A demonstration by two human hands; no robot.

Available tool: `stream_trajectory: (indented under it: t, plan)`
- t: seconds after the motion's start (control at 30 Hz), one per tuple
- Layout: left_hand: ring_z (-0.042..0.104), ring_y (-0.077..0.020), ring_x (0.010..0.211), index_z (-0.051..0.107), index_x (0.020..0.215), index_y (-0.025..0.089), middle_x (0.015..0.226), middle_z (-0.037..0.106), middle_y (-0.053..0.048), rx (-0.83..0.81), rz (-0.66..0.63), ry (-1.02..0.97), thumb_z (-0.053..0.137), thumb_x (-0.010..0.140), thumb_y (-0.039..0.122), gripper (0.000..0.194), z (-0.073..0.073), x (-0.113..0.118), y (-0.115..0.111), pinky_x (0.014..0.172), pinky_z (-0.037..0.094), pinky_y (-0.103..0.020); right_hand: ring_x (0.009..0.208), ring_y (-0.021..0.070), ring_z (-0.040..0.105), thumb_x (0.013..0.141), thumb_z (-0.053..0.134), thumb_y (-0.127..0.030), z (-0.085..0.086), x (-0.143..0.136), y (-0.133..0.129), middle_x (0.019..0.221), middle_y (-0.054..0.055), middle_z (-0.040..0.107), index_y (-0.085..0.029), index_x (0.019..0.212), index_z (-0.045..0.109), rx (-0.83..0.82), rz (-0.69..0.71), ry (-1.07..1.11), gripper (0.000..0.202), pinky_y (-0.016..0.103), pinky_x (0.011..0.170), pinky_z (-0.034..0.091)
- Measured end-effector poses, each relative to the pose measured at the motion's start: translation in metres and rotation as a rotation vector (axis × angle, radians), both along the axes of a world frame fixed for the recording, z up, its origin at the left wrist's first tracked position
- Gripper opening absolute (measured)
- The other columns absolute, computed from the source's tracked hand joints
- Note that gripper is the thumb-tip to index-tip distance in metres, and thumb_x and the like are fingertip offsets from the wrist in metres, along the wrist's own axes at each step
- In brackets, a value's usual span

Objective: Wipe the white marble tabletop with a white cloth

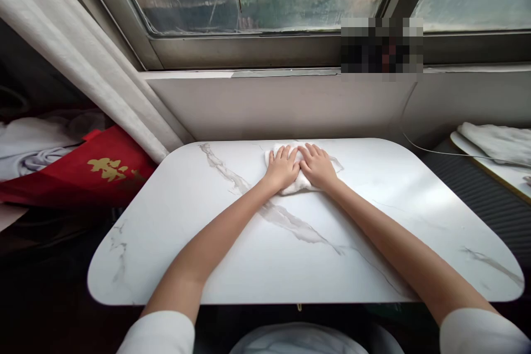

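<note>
A white cloth [302, 183] lies bunched on a white marble-patterned table [232, 254], close to its far edge. My left hand [282, 168] rests flat on the cloth's left part, fingers spread and pointing toward the window. On the right part of the same cloth lies my right hand [317, 166], its fingers also apart. The thumbs of both hands nearly meet over the middle of the cloth. Both palms face down, and what is under them is hidden.
Beyond the table are a wall [274, 105] and a window. A white curtain [95, 61] hangs at the left, beside a red bag [124, 149] with clothes. At the right, a thin cable [440, 152] runs toward another white cloth [498, 142] on a board.
</note>
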State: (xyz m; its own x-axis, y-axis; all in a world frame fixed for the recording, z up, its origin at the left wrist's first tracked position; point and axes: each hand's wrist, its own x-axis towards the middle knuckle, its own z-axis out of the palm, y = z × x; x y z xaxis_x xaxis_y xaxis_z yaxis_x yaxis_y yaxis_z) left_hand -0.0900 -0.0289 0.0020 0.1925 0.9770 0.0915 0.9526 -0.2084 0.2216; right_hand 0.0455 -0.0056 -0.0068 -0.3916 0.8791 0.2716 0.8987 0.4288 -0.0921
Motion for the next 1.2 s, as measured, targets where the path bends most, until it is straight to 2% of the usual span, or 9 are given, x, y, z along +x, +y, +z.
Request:
stream_trajectory:
  t: [0.2, 0.3, 0.4, 0.53, 0.63, 0.73, 1.03, 1.2]
  plan:
    - [0.020, -0.0286, 0.143, 0.031, 0.146, 0.014, 0.155, 0.026, -0.012, -0.009, -0.075, 0.021, 0.030, 0.096, 0.028, 0.052, 0.005, 0.001, -0.101, 0.116, 0.016, -0.055, 0.138, 0.0331, 0.028, 0.094, 0.028, -0.029, -0.003, 0.009, -0.103, 0.151, 0.015, 0.034, -0.014, 0.146, 0.035, -0.014, 0.022, -0.093, 0.054, 0.050, 0.109, 0.025]
    - [0.019, -0.0309, 0.143, 0.030, 0.146, 0.011, 0.155, 0.026, -0.014, -0.023, -0.087, 0.045, 0.029, 0.096, 0.029, 0.054, 0.006, 0.003, -0.141, 0.114, 0.018, -0.058, 0.140, 0.0332, 0.024, 0.095, 0.027, -0.030, -0.004, 0.014, -0.143, 0.152, 0.015, 0.032, -0.015, 0.147, 0.034, -0.033, 0.067, -0.094, 0.055, 0.051, 0.110, 0.025]
    - [0.019, -0.0316, 0.143, 0.029, 0.147, 0.010, 0.155, 0.025, -0.015, -0.012, -0.106, 0.066, 0.029, 0.096, 0.029, 0.054, 0.004, 0.003, -0.164, 0.114, 0.019, -0.059, 0.141, 0.0327, 0.022, 0.095, 0.027, -0.030, -0.005, 0.015, -0.167, 0.153, 0.014, 0.030, -0.016, 0.147, 0.033, -0.033, 0.077, -0.074, 0.055, 0.052, 0.110, 0.025]
    - [0.019, -0.0315, 0.143, 0.030, 0.147, 0.011, 0.155, 0.024, -0.014, -0.001, -0.118, 0.072, 0.028, 0.095, 0.029, 0.055, 0.003, 0.000, -0.172, 0.113, 0.020, -0.059, 0.141, 0.0322, 0.022, 0.094, 0.030, -0.030, -0.004, 0.014, -0.174, 0.153, 0.013, 0.031, -0.017, 0.147, 0.034, -0.041, 0.080, -0.055, 0.055, 0.053, 0.110, 0.026]
    - [0.019, -0.0327, 0.143, 0.030, 0.146, 0.009, 0.155, 0.023, -0.016, -0.029, -0.101, 0.066, 0.029, 0.095, 0.029, 0.055, 0.005, -0.002, -0.162, 0.113, 0.019, -0.061, 0.141, 0.0311, 0.023, 0.093, 0.031, -0.030, -0.002, 0.010, -0.159, 0.152, 0.012, 0.032, -0.018, 0.146, 0.036, -0.061, 0.115, -0.044, 0.054, 0.051, 0.111, 0.025]
    - [0.019, -0.0320, 0.143, 0.030, 0.147, 0.009, 0.156, 0.024, -0.015, -0.048, -0.059, 0.049, 0.029, 0.095, 0.028, 0.055, 0.006, -0.009, -0.137, 0.114, 0.017, -0.060, 0.140, 0.0309, 0.026, 0.093, 0.032, -0.031, 0.000, 0.003, -0.130, 0.151, 0.012, 0.035, -0.017, 0.144, 0.038, -0.073, 0.135, -0.013, 0.054, 0.050, 0.111, 0.025]
    - [0.027, -0.0230, 0.140, 0.038, 0.142, 0.018, 0.152, 0.035, -0.009, 0.045, 0.032, -0.041, 0.035, 0.095, 0.031, 0.048, 0.000, -0.050, -0.012, 0.117, 0.016, -0.047, 0.132, 0.0307, 0.035, 0.091, 0.033, -0.030, 0.001, -0.044, -0.005, 0.144, 0.014, 0.043, -0.015, 0.137, 0.046, -0.047, 0.086, 0.069, 0.050, 0.046, 0.107, 0.028]
    - [0.031, -0.0223, 0.138, 0.041, 0.139, 0.019, 0.149, 0.039, -0.008, 0.099, 0.061, -0.083, 0.035, 0.095, 0.030, 0.046, -0.005, -0.064, 0.040, 0.116, 0.020, -0.045, 0.125, 0.0290, 0.040, 0.090, 0.032, -0.026, -0.002, -0.064, 0.040, 0.139, 0.012, 0.048, -0.019, 0.132, 0.048, -0.003, 0.053, 0.111, 0.046, 0.044, 0.102, 0.031]
